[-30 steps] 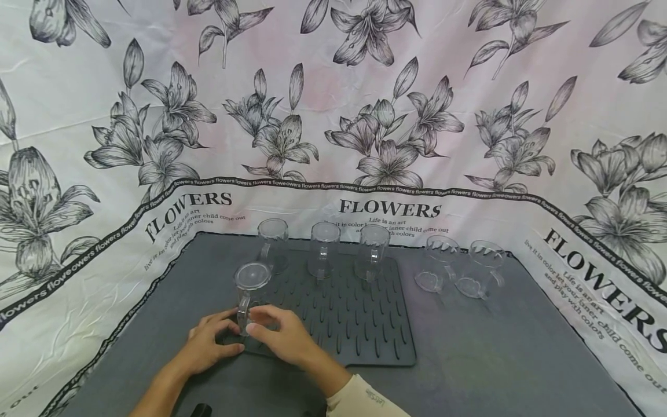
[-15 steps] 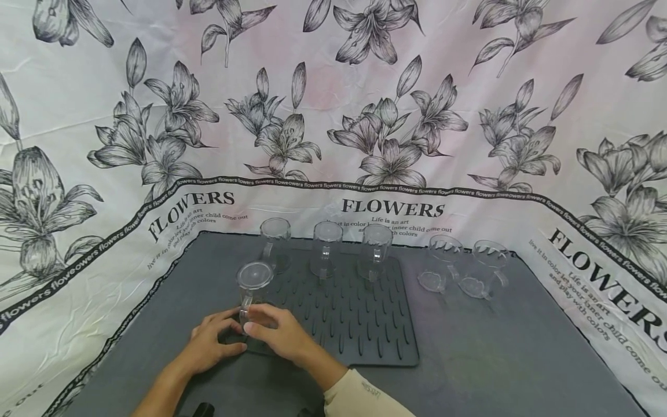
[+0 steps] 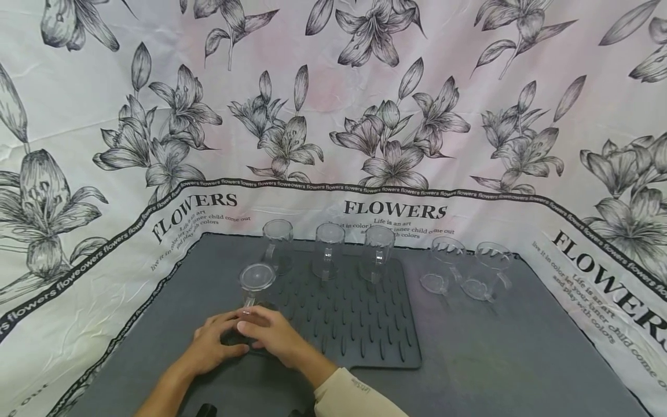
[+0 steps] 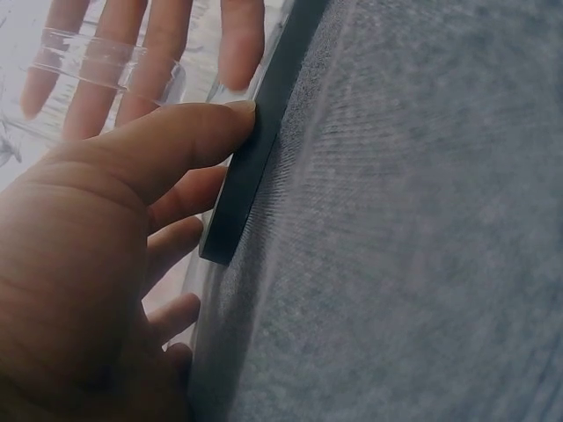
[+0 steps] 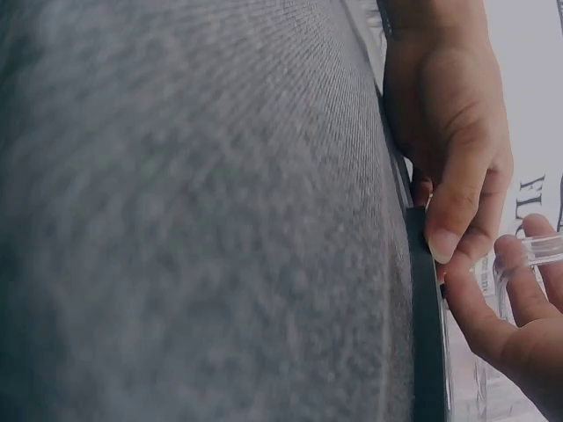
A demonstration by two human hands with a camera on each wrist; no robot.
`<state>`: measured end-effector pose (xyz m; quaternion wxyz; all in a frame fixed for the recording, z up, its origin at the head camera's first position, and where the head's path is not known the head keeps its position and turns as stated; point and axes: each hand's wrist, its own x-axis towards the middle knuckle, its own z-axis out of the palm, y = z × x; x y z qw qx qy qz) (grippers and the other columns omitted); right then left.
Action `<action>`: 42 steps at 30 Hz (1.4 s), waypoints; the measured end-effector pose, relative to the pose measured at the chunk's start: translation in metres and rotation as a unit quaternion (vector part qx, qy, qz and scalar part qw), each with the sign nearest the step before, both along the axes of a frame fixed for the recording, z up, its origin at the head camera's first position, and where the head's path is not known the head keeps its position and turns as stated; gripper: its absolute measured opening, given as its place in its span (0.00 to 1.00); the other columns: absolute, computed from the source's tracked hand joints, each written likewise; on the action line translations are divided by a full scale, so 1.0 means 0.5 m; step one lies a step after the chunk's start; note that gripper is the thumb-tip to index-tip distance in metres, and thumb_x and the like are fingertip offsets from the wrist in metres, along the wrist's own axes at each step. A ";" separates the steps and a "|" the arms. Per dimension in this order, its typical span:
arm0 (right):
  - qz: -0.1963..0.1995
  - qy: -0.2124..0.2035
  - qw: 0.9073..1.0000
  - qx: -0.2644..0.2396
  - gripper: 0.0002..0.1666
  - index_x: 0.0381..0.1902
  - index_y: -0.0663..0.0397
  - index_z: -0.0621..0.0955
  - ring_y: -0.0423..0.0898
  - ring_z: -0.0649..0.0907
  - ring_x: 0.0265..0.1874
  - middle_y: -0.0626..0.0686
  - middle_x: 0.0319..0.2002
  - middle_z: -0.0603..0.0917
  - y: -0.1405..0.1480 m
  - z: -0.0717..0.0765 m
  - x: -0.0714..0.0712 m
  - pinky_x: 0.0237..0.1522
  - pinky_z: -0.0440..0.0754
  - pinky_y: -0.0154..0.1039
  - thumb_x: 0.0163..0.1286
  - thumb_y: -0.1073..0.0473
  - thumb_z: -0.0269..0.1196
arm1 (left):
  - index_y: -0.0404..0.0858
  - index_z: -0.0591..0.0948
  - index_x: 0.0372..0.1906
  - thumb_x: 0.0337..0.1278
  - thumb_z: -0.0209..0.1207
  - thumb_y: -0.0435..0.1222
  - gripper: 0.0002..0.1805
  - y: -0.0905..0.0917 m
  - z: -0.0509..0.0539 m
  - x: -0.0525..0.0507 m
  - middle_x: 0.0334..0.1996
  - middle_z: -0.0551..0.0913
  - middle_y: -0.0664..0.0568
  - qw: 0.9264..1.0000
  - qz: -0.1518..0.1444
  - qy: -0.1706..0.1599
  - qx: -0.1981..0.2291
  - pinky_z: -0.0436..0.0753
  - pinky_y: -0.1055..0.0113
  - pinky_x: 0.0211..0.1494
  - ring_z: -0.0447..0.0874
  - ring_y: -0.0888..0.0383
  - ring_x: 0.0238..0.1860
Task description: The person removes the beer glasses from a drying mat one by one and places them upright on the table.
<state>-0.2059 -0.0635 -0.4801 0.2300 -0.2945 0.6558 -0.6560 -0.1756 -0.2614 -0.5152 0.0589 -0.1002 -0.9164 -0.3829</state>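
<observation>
A clear glass mug (image 3: 257, 278) stands near the left side of the dark ridged mat (image 3: 359, 341), its handle facing the hands. My left hand (image 3: 208, 344) is at the mat's front left corner; in the left wrist view its thumb touches the mat's edge (image 4: 251, 167), with the other fingers loosely bent beyond. My right hand (image 3: 281, 341) is beside it, in front of the mug. Its fingers (image 5: 528, 299) extend behind the clear handle (image 5: 545, 250) in the right wrist view, and one fingertip is close to the left thumb. No grip on the handle shows.
Three clear mugs (image 3: 278, 246) (image 3: 329, 250) (image 3: 377, 253) stand along the mat's back. Two more (image 3: 442, 263) (image 3: 486, 271) stand right of the mat on the grey tabletop (image 3: 490, 359). A flower-printed cloth (image 3: 323, 145) rises behind. A dark object (image 3: 207, 410) shows at the front edge.
My right hand has shifted slightly left and down towards my left hand and now covers more of the handle. My left hand and the mugs stay in nearly the same place.
</observation>
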 end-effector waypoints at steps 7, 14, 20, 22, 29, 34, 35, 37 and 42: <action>0.009 0.005 1.000 -0.018 0.22 0.58 0.62 0.76 0.42 0.79 0.52 0.54 0.56 0.80 -0.006 0.005 0.010 0.49 0.79 0.46 0.74 0.52 0.55 | 0.39 0.79 0.59 0.42 0.74 0.47 0.35 0.002 -0.005 0.002 0.63 0.71 0.41 1.000 0.003 0.007 0.005 0.49 0.37 0.57 0.58 0.39 0.63; -0.044 0.001 0.997 -0.063 0.19 0.46 0.67 0.79 0.46 0.84 0.43 0.56 0.40 0.84 -0.010 -0.007 0.017 0.46 0.80 0.51 0.77 0.55 0.51 | 0.43 0.85 0.51 0.42 0.73 0.46 0.26 0.004 -0.011 0.005 0.63 0.72 0.44 1.000 0.000 0.019 0.000 0.50 0.37 0.56 0.59 0.38 0.63; -0.065 0.017 0.994 -0.091 0.18 0.39 0.71 0.79 0.45 0.83 0.38 0.54 0.33 0.82 0.003 -0.012 0.022 0.43 0.81 0.54 0.76 0.57 0.53 | 0.57 0.81 0.31 0.43 0.73 0.46 0.11 0.006 -0.015 0.007 0.63 0.72 0.45 1.000 0.000 0.017 0.000 0.52 0.37 0.54 0.60 0.38 0.63; -0.070 0.023 0.992 -0.098 0.18 0.38 0.72 0.79 0.44 0.83 0.36 0.53 0.31 0.82 0.012 -0.008 0.026 0.42 0.81 0.54 0.76 0.58 0.54 | 0.57 0.81 0.31 0.43 0.73 0.45 0.11 0.007 -0.017 0.008 0.63 0.72 0.46 1.000 0.001 0.016 0.001 0.52 0.37 0.54 0.61 0.39 0.63; -0.068 0.042 0.991 -0.104 0.19 0.38 0.71 0.79 0.44 0.82 0.33 0.55 0.30 0.80 0.070 0.024 0.041 0.39 0.83 0.49 0.77 0.58 0.51 | 0.54 0.81 0.32 0.43 0.74 0.44 0.12 0.008 -0.020 0.009 0.63 0.72 0.46 1.000 0.004 0.015 0.006 0.51 0.37 0.55 0.60 0.39 0.63; -0.085 0.047 0.989 -0.109 0.20 0.38 0.73 0.78 0.47 0.81 0.31 0.56 0.30 0.80 0.118 0.048 0.041 0.39 0.83 0.50 0.77 0.57 0.51 | 0.54 0.80 0.32 0.44 0.73 0.44 0.12 0.001 -0.017 0.004 0.65 0.71 0.45 1.000 -0.002 0.012 0.002 0.49 0.36 0.55 0.58 0.38 0.64; -0.091 0.049 0.988 -0.111 0.20 0.38 0.74 0.77 0.47 0.81 0.31 0.56 0.30 0.80 0.128 0.053 0.039 0.39 0.83 0.51 0.77 0.57 0.51 | 0.54 0.80 0.33 0.44 0.73 0.44 0.12 0.000 -0.015 0.003 0.65 0.70 0.45 1.000 -0.003 0.010 0.002 0.49 0.35 0.55 0.58 0.38 0.64; -0.101 0.063 0.986 -0.112 0.21 0.39 0.76 0.76 0.50 0.81 0.31 0.58 0.30 0.79 0.149 0.065 0.036 0.39 0.82 0.52 0.78 0.57 0.51 | 0.54 0.80 0.33 0.46 0.72 0.44 0.11 -0.002 -0.012 0.000 0.66 0.69 0.45 1.000 -0.007 0.003 0.003 0.48 0.34 0.56 0.56 0.37 0.65; -0.125 0.112 0.979 -0.118 0.19 0.37 0.73 0.76 0.54 0.82 0.31 0.62 0.30 0.78 0.204 0.092 0.030 0.39 0.82 0.52 0.78 0.58 0.50 | 0.53 0.81 0.34 0.46 0.72 0.46 0.12 -0.005 -0.009 -0.003 0.67 0.68 0.45 1.000 -0.013 -0.012 0.001 0.47 0.34 0.58 0.55 0.37 0.66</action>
